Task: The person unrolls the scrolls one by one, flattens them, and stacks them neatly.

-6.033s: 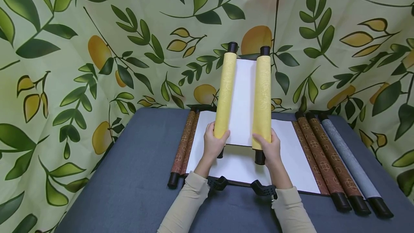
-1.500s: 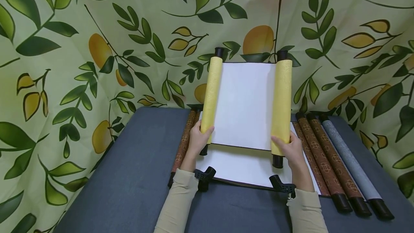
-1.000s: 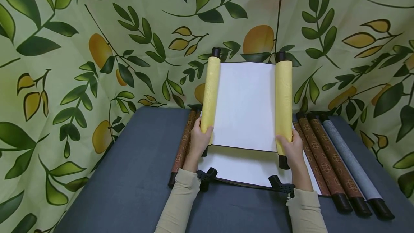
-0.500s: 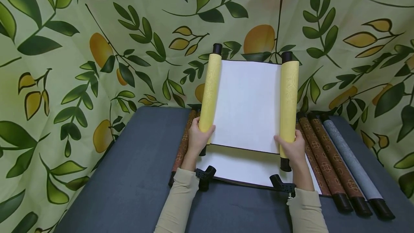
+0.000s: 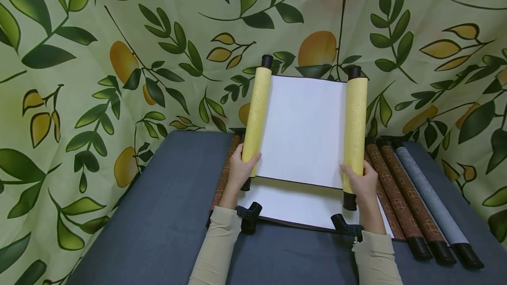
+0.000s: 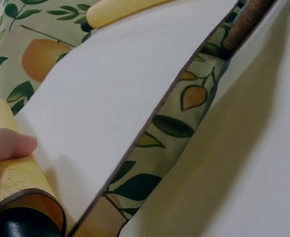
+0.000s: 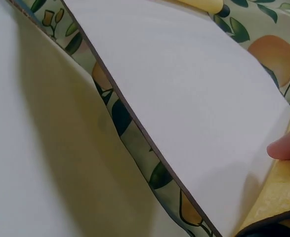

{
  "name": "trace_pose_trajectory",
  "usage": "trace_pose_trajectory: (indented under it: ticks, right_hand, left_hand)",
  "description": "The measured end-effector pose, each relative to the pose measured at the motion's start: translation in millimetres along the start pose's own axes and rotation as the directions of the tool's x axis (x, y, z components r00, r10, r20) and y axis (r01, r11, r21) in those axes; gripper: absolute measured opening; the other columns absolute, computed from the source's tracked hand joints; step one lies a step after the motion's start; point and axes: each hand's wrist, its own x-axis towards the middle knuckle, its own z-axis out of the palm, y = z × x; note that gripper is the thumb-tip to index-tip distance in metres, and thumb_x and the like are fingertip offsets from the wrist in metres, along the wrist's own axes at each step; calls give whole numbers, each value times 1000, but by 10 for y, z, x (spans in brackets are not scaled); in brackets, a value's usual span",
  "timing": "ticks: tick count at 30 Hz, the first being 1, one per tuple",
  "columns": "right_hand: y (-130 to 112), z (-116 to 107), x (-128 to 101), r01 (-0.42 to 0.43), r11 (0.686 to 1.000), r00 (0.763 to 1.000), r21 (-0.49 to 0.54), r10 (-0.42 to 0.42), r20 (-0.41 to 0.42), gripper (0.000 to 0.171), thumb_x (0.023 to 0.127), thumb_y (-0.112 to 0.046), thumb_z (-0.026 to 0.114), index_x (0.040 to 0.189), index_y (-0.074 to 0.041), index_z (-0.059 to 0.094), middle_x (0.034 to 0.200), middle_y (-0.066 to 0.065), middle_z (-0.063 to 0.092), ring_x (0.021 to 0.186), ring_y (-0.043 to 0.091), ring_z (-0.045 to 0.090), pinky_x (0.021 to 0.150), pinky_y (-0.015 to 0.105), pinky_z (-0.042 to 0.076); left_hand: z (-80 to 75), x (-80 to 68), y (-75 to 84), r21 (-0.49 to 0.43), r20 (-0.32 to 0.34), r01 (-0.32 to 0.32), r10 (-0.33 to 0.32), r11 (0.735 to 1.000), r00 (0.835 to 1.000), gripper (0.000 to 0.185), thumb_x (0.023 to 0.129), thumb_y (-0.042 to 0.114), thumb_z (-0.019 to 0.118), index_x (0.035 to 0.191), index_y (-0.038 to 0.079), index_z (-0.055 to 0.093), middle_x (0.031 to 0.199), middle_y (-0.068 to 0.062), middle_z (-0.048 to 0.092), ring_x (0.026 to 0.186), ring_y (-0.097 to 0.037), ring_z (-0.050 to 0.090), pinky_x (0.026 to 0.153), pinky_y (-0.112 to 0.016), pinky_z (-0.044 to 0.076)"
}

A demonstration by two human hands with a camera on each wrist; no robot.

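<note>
yellow scroll (image 5: 305, 129) held up above table (image 5: 158, 232), rollers upright, sheet spanning sideways | left hand (image 5: 242, 171) grips left roller's foot | right hand (image 5: 362, 182) grips right roller's foot | both equally near

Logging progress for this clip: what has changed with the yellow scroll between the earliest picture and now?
The yellow scroll has been unrolled wider: its two rolls moved apart, showing more white paper. The left hand and right hand moved outward with them, each keeping its grip. The open brown scroll beneath and the rolled scrolls at the right stayed put.
</note>
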Motion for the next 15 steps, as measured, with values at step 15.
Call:
trace_pose_trajectory:
  ticks: [15]
  right_hand:
    - [-12,-13,-25,18,995,995,-102,-8,97,58,88,-23,67,136,2,46,114,17,53,75,5,49,63,20,44]
  left_hand:
    - [-21,-5,-12,-1,-116,-35,34,999,993,50,83,15,70,128,-1,56,104,-26,66,85,-35,62,67,-32,48]
